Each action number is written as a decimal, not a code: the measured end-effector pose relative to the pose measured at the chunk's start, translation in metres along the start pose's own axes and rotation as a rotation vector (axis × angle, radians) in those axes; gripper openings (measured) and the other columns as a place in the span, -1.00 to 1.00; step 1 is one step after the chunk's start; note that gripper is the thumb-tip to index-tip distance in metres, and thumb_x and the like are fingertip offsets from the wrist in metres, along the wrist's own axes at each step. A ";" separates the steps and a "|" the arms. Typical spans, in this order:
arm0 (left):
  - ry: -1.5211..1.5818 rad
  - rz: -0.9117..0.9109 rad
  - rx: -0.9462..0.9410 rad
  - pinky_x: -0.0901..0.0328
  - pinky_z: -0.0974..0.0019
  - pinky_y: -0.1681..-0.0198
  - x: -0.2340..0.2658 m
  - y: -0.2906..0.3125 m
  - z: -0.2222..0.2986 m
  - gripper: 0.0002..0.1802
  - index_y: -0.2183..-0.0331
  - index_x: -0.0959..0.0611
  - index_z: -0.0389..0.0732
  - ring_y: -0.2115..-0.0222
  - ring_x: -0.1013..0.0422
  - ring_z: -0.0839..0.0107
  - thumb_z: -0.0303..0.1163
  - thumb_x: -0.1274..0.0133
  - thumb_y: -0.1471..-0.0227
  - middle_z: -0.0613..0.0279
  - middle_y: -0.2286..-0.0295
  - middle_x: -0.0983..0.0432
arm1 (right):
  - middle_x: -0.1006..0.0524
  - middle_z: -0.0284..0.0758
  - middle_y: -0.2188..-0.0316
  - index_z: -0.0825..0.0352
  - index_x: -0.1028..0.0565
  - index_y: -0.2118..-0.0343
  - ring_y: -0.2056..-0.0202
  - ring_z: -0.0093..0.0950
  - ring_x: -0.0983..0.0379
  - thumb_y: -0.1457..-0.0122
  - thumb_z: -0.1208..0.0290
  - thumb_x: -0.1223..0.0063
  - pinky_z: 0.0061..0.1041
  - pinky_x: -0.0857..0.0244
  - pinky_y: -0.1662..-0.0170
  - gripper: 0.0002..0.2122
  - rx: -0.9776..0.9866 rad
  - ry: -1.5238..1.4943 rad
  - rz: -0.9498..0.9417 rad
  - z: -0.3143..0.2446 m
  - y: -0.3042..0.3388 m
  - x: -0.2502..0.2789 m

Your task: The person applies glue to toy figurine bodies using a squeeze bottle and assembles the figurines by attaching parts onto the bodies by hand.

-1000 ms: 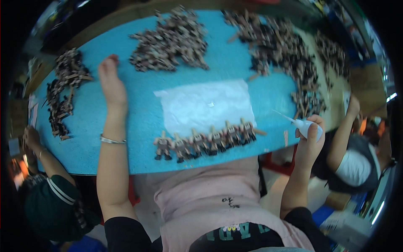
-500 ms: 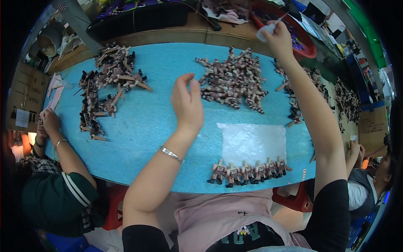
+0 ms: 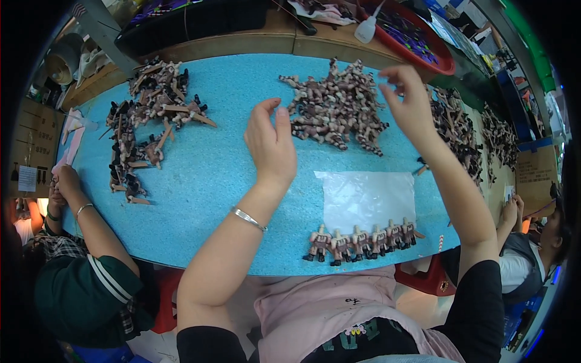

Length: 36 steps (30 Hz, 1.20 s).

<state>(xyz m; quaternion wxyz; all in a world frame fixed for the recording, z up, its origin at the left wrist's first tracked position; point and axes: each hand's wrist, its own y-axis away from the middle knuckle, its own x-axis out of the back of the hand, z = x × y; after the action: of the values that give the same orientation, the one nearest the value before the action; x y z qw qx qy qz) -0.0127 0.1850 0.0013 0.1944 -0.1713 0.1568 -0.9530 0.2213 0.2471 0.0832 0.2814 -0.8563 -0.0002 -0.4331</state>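
We look down on a blue tabletop (image 3: 187, 181), where a heaped middle pile (image 3: 339, 109) of brown-and-cream toy figures lies between a left pile (image 3: 160, 97) and a right pile (image 3: 460, 133) of darker ones, unmoved since half a second ago. At the table's far side we see a red basin (image 3: 445, 65) of purple and green pieces. Nearer the wearer lies a white plastic sheet (image 3: 369, 196). The change is at the right hand (image 3: 408, 100): half a second ago it gripped a white bottle beside the basin; now it is empty, drawn back toward us, fingers loosely bent just beside the middle pile. The left hand (image 3: 269, 139) is free too, fingers curved and thumb raised near that pile's left edge, much as before. Six figures in a row (image 3: 361, 243) lie along the sheet's near edge, unchanged. The thin-nozzled bottle (image 3: 365, 30) now sits alone at the basin's left rim. Among the smallest details, we spot dark print on a left carton (image 3: 45, 139) and a right carton (image 3: 538, 172), a pale paper label (image 3: 27, 179) and small marks on the pink apron (image 3: 327, 296).
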 end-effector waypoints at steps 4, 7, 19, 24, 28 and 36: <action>0.042 0.041 -0.030 -0.20 0.13 0.11 -0.006 -0.003 -0.003 -0.66 0.18 -0.46 -0.31 0.20 -0.36 0.12 -0.23 0.16 -0.19 0.03 0.24 -0.46 | -0.44 -0.28 0.32 0.36 -0.42 0.28 0.30 -0.42 -0.39 0.02 0.61 -0.15 -0.51 -0.28 0.27 -0.78 0.152 0.043 -0.190 -0.015 0.045 0.011; 0.073 0.057 -0.054 -0.28 0.16 0.19 -0.005 -0.005 -0.003 -0.67 0.20 -0.47 -0.34 0.25 -0.40 0.13 -0.24 0.15 -0.19 0.00 0.27 -0.48 | -0.45 -0.27 0.38 0.37 -0.39 0.30 0.34 -0.40 -0.39 0.03 0.61 -0.18 -0.47 -0.28 0.26 -0.77 -0.038 -0.041 -0.328 -0.009 0.067 0.012; 0.170 -0.007 0.018 -0.24 0.25 0.09 -0.003 -0.006 -0.007 -0.61 0.14 -0.45 -0.35 0.20 -0.35 0.28 -0.19 0.19 -0.22 0.05 0.21 -0.44 | -0.44 -0.27 0.48 0.37 -0.41 0.26 0.42 -0.40 -0.37 0.02 0.64 -0.15 -0.45 -0.29 0.28 -0.76 -0.332 0.104 -0.355 0.010 0.102 0.052; 0.179 -0.001 0.003 -0.24 0.25 0.09 -0.004 -0.006 -0.008 -0.59 0.14 -0.45 -0.34 0.18 -0.35 0.28 -0.16 0.18 -0.22 0.05 0.20 -0.44 | -0.45 -0.21 0.38 0.35 -0.44 0.22 0.33 -0.27 -0.42 0.03 0.58 -0.16 -0.34 -0.30 0.25 -0.74 -0.187 0.242 -0.303 0.015 0.108 0.045; 0.126 -0.019 0.005 -0.25 0.25 0.10 -0.003 -0.005 -0.008 -0.60 0.16 -0.46 -0.34 0.19 -0.37 0.27 -0.16 0.17 -0.21 0.06 0.23 -0.46 | -0.45 -0.20 0.34 0.35 -0.47 0.24 0.31 -0.20 -0.43 0.03 0.55 -0.16 -0.30 -0.31 0.25 -0.75 -0.274 0.178 -0.281 0.017 0.110 0.042; 0.125 -0.012 -0.029 -0.25 0.26 0.10 -0.004 -0.008 -0.011 -0.61 0.17 -0.49 -0.33 0.21 -0.38 0.29 -0.17 0.15 -0.20 0.07 0.24 -0.48 | -0.48 -0.22 0.39 0.36 -0.51 0.22 0.35 -0.36 -0.44 -0.01 0.63 -0.11 -0.48 -0.31 0.28 -0.77 -0.204 -0.083 -0.244 -0.018 0.123 0.062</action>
<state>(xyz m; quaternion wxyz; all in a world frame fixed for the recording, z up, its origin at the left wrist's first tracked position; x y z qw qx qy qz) -0.0167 0.1963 -0.0069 0.1762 -0.1153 0.1816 -0.9606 0.2772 0.1200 0.0783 0.1380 -0.8913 -0.0719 -0.4260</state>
